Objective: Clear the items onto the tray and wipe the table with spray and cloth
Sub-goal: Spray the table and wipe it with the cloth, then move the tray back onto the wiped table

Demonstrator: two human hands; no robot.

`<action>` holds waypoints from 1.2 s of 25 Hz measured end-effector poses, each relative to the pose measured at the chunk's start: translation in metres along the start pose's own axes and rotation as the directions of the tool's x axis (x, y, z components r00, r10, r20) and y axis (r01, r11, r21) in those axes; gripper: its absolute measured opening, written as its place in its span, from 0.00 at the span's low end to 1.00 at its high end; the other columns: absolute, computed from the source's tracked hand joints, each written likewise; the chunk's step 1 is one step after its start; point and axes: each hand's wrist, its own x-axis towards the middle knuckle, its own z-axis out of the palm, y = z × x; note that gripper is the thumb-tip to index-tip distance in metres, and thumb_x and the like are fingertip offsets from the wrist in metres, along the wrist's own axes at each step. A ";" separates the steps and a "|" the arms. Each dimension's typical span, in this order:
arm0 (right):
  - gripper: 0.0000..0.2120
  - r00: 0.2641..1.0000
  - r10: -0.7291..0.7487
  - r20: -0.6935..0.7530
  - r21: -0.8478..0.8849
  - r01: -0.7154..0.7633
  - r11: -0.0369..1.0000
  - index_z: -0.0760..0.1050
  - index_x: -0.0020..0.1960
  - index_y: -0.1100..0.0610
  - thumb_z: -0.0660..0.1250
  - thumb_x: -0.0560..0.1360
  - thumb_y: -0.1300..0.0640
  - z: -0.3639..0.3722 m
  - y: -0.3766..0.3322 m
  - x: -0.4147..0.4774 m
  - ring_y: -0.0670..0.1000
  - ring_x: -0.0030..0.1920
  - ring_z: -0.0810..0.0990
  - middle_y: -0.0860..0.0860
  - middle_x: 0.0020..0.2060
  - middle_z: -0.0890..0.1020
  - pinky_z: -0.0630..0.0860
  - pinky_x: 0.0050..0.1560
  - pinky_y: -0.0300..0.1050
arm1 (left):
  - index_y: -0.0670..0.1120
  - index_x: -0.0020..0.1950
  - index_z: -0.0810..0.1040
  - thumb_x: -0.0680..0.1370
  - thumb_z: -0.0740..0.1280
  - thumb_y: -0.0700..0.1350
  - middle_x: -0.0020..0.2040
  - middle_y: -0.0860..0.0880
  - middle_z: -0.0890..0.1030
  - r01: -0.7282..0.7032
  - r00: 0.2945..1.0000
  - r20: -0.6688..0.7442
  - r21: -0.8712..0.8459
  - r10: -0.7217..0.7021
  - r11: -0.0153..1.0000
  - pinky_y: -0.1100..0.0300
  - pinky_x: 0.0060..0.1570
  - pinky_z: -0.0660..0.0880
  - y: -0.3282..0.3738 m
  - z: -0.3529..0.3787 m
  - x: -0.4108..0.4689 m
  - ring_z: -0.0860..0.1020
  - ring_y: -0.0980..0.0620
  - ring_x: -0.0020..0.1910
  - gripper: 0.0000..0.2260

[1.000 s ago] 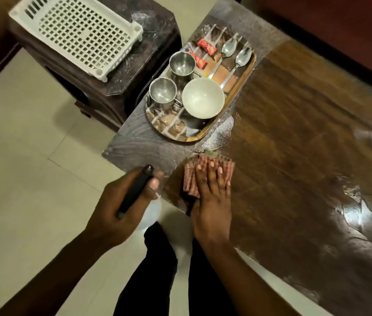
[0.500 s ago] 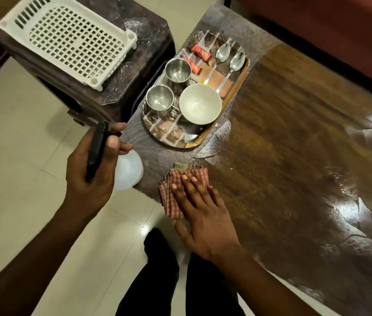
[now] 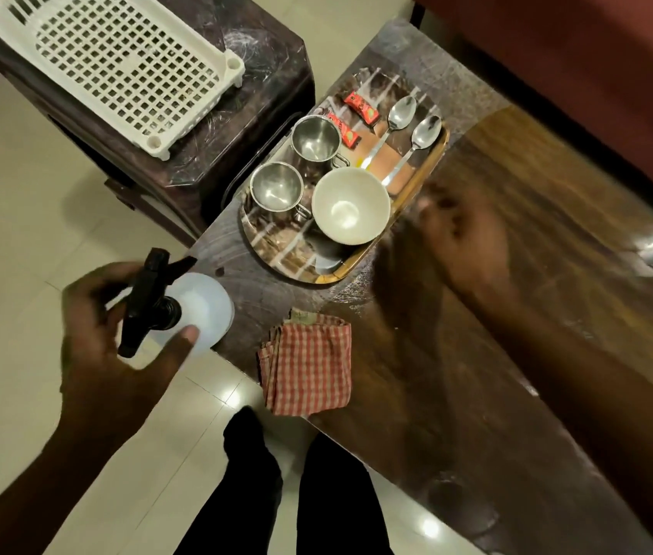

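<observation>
The left hand (image 3: 116,346) grips a translucent white plastic spray bottle with a black trigger head (image 3: 196,310). Its fingers are curled round the black neck and its thumb lies on the bottle's pale shoulder. The bottle sits at the corner of the glossy dark wooden table (image 3: 517,314), at about 10 o'clock from the cloth. Whether it rests on the tabletop cannot be told.

The folded red-and-white checked cloth (image 3: 308,366) lies flat at the table's near edge with no hand on it.

The right hand (image 3: 461,238) hovers over the table at 2 o'clock from the cloth, just beside the tray's right rim. It is smeared by blur, so how far its fingers are open cannot be told, and nothing shows in its grasp.

The oval steel tray with a golden rim (image 3: 356,266) lies at 12 o'clock from the cloth. It carries:
- a round white bowl (image 3: 350,206)
- two steel cups with handles (image 3: 312,140) at the bowl's 10 and 11 o'clock
- two steel spoons (image 3: 401,114) at its 1 o'clock
- two red sachets (image 3: 360,108) at its 12 o'clock

At 10 o'clock from the tray, a white plastic lattice basket (image 3: 116,62) rests on a dark brown stool (image 3: 268,66).
</observation>
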 end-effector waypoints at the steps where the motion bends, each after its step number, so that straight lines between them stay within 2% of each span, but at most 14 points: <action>1: 0.19 0.999 0.050 -0.019 0.055 -0.049 0.997 0.76 0.75 0.51 0.63 0.85 0.49 -0.008 0.001 0.024 0.49 0.62 0.82 0.50 0.67 0.82 0.81 0.61 0.49 | 0.52 0.65 0.71 0.71 0.72 0.45 0.60 0.49 0.77 0.042 0.994 -0.100 0.042 -0.037 0.998 0.69 0.61 0.75 -0.004 -0.001 -0.015 0.79 0.64 0.58 0.23; 3: 0.19 0.990 0.135 -0.031 0.144 -0.129 0.981 0.76 0.75 0.50 0.64 0.86 0.51 -0.018 0.001 0.066 0.38 0.59 0.81 0.44 0.65 0.82 0.80 0.57 0.33 | 0.45 0.54 0.69 0.70 0.66 0.38 0.48 0.51 0.72 0.119 0.979 -0.179 0.116 -0.097 0.986 0.70 0.53 0.70 -0.004 0.005 -0.050 0.75 0.62 0.46 0.15; 4: 0.18 0.987 0.160 -0.029 0.168 -0.153 0.974 0.76 0.75 0.50 0.64 0.86 0.51 -0.021 -0.001 0.083 0.34 0.57 0.79 0.41 0.64 0.81 0.78 0.54 0.27 | 0.44 0.51 0.69 0.70 0.65 0.38 0.45 0.49 0.72 0.127 0.984 -0.144 0.130 -0.108 0.983 0.70 0.50 0.70 0.001 0.015 -0.069 0.74 0.58 0.42 0.11; 5: 0.18 0.984 0.179 -0.022 0.182 -0.172 0.968 0.76 0.74 0.50 0.64 0.86 0.51 -0.022 -0.003 0.099 0.33 0.56 0.79 0.40 0.63 0.80 0.77 0.53 0.25 | 0.44 0.50 0.71 0.72 0.66 0.40 0.44 0.48 0.73 0.133 0.989 -0.083 0.122 -0.124 0.983 0.70 0.47 0.70 0.010 0.028 -0.083 0.74 0.56 0.40 0.08; 6: 0.17 0.981 0.194 -0.011 0.191 -0.188 0.963 0.76 0.74 0.49 0.64 0.86 0.50 -0.020 -0.006 0.112 0.34 0.57 0.79 0.40 0.63 0.80 0.77 0.55 0.27 | 0.45 0.51 0.75 0.75 0.66 0.44 0.45 0.50 0.76 0.143 0.990 -0.013 0.090 -0.142 0.986 0.69 0.46 0.73 0.022 0.044 -0.090 0.77 0.54 0.40 0.06; 8: 0.17 0.980 0.201 -0.002 0.200 -0.197 0.960 0.77 0.73 0.48 0.64 0.86 0.49 -0.016 -0.008 0.137 0.40 0.61 0.81 0.42 0.65 0.82 0.80 0.63 0.38 | 0.48 0.61 0.82 0.79 0.68 0.49 0.53 0.56 0.84 0.190 0.980 0.069 -0.015 -0.189 0.982 0.66 0.50 0.81 0.047 0.079 -0.085 0.85 0.54 0.50 0.12; 11: 0.16 0.980 0.186 0.064 0.184 -0.195 0.964 0.78 0.73 0.49 0.63 0.86 0.50 -0.007 -0.007 0.176 0.44 0.65 0.81 0.45 0.67 0.82 0.79 0.70 0.47 | 0.55 0.76 0.78 0.82 0.67 0.57 0.71 0.60 0.82 0.377 0.925 0.022 -0.172 -0.379 0.910 0.68 0.60 0.81 0.077 0.133 -0.041 0.82 0.59 0.68 0.22; 13: 0.17 0.971 0.209 0.119 0.166 -0.227 0.960 0.78 0.74 0.50 0.63 0.86 0.53 -0.001 -0.007 0.199 0.45 0.63 0.82 0.47 0.67 0.82 0.81 0.62 0.42 | 0.59 0.78 0.73 0.83 0.66 0.58 0.74 0.58 0.80 0.534 0.828 -0.044 -0.246 -0.559 0.809 0.59 0.61 0.82 0.083 0.159 -0.006 0.82 0.58 0.68 0.22; 15: 0.17 0.956 0.241 0.165 0.146 -0.266 0.953 0.79 0.73 0.50 0.64 0.86 0.56 0.005 -0.003 0.215 0.46 0.56 0.84 0.50 0.66 0.83 0.79 0.47 0.36 | 0.54 0.73 0.75 0.84 0.67 0.47 0.67 0.54 0.83 0.575 0.749 -0.151 -0.335 -0.645 0.746 0.43 0.62 0.83 0.077 0.170 0.020 0.83 0.53 0.62 0.16; 17: 0.17 0.944 0.281 0.170 0.147 -0.307 0.940 0.80 0.71 0.52 0.63 0.85 0.59 0.011 0.003 0.223 0.44 0.49 0.84 0.51 0.63 0.84 0.77 0.40 0.32 | 0.48 0.70 0.77 0.84 0.66 0.38 0.65 0.49 0.84 0.592 0.680 -0.227 -0.390 -0.697 0.705 0.34 0.66 0.81 0.068 0.171 0.038 0.84 0.48 0.61 0.15; 19: 0.17 0.932 0.316 0.180 0.188 -0.348 0.919 0.82 0.69 0.53 0.64 0.84 0.62 0.014 0.008 0.228 0.43 0.47 0.84 0.51 0.58 0.85 0.78 0.40 0.31 | 0.47 0.74 0.77 0.85 0.67 0.37 0.68 0.48 0.83 0.611 0.633 -0.262 -0.410 -0.729 0.677 0.36 0.70 0.80 0.060 0.172 0.049 0.84 0.47 0.66 0.18; 22: 0.15 0.924 0.315 0.218 0.259 -0.366 0.894 0.82 0.67 0.56 0.65 0.82 0.65 0.020 0.009 0.230 0.45 0.47 0.86 0.50 0.52 0.86 0.81 0.42 0.34 | 0.46 0.77 0.78 0.84 0.67 0.35 0.69 0.48 0.84 0.598 0.685 -0.287 -0.302 -0.669 0.742 0.41 0.69 0.82 0.057 0.177 0.062 0.85 0.50 0.65 0.21; 26: 0.12 0.921 0.334 0.202 0.296 -0.383 0.875 0.83 0.49 0.54 0.66 0.82 0.68 0.020 0.004 0.227 0.40 0.30 0.85 0.48 0.39 0.84 0.79 0.31 0.34 | 0.46 0.70 0.83 0.81 0.66 0.29 0.54 0.56 0.87 0.548 0.745 -0.312 -0.218 -0.590 0.807 0.53 0.57 0.86 0.057 0.181 0.067 0.86 0.60 0.50 0.21; 30: 0.15 0.901 0.383 0.202 0.333 -0.431 0.839 0.80 0.43 0.51 0.66 0.81 0.69 0.003 0.003 0.219 0.40 0.29 0.84 0.48 0.40 0.84 0.79 0.32 0.34 | 0.53 0.66 0.82 0.81 0.67 0.30 0.47 0.63 0.87 0.511 0.767 -0.298 -0.250 -0.568 0.822 0.66 0.46 0.84 0.071 0.179 0.068 0.86 0.67 0.46 0.22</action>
